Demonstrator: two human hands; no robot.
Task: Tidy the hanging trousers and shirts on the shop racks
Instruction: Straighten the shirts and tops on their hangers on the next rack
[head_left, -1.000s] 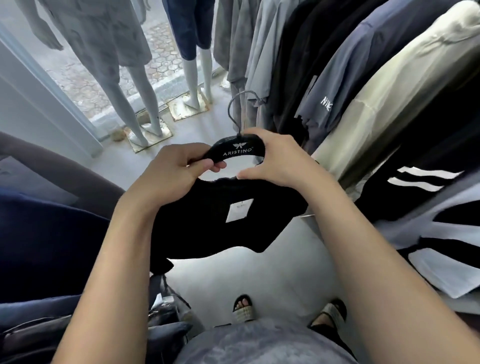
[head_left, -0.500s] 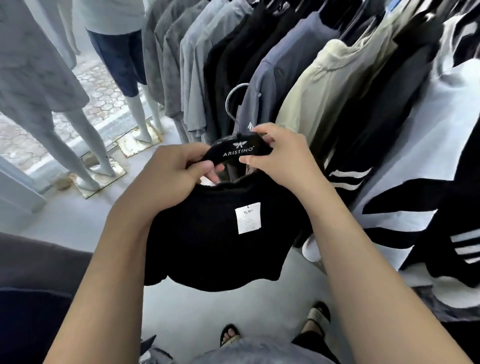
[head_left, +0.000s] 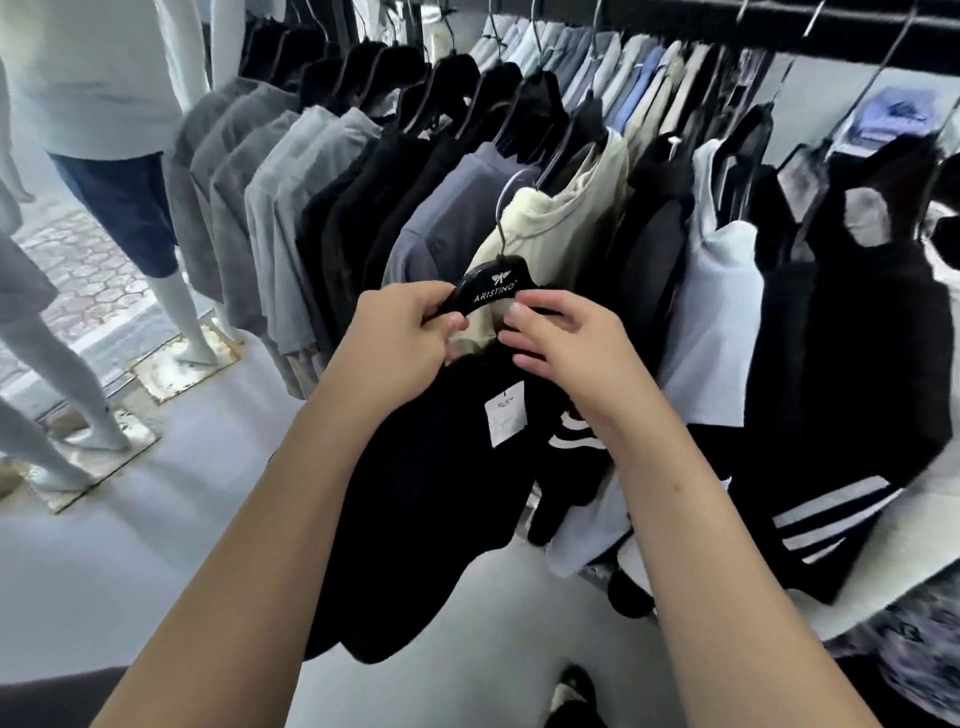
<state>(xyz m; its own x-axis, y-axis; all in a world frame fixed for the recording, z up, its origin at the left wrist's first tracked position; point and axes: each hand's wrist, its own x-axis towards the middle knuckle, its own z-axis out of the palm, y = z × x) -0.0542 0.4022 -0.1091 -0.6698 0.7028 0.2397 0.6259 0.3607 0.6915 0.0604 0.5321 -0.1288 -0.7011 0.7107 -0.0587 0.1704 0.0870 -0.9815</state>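
A black garment (head_left: 431, 499) with a white tag (head_left: 505, 413) hangs from a black ARISTINO hanger (head_left: 493, 291) with a metal hook. My left hand (head_left: 400, 338) grips the hanger's left end together with the garment's top edge. My right hand (head_left: 566, 338) has its fingers curled on the garment's top edge just under the hanger's right end. The hanger is off the rail, held in front of a rack of hanging shirts (head_left: 467, 197) in grey, black, blue-grey and cream.
Black and white striped tops (head_left: 831, 395) hang at the right. A second row of light shirts (head_left: 623, 67) hangs behind. Mannequins (head_left: 119, 171) stand on metal bases (head_left: 182, 358) at the left by the window. Grey floor lies below.
My view has risen and turned right, so more of the rack shows. Both hands carried the hanger and garment up toward the rack. My right fingers shifted lower on the garment's edge.
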